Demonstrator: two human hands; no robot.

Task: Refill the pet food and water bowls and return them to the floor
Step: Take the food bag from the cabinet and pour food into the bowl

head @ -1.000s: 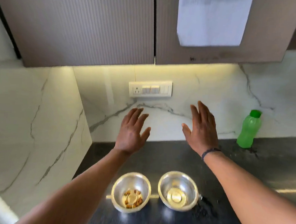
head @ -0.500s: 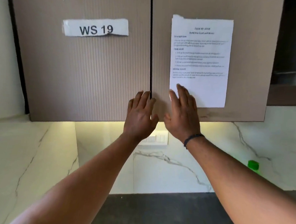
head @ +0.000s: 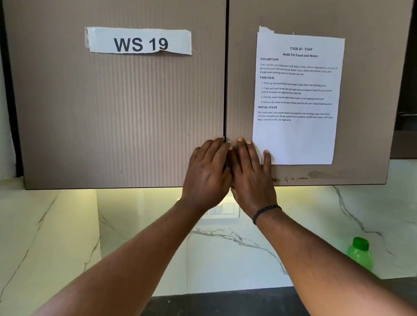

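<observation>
Both hands flat at the cabinet seam: left hand (head: 207,173) on left door (head: 112,117), right hand (head: 251,177) on right door (head: 241,86). Fingers straight, gripping nothing, probably feeling for an edge to open; food likely inside. Bowls out of view; green bottle (head: 359,253) on desk (head: 237,308).

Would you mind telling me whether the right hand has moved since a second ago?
Yes: the right hand rose from below the cabinet onto the right cabinet door.

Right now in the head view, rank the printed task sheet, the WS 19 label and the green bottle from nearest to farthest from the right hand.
From the right hand, flat on the cupboard door:
1. Printed task sheet, touching the little finger, just to its right.
2. WS 19 label, up and left on the other door.
3. Green bottle, low right on the counter, farther in the image, though not by much.
</observation>
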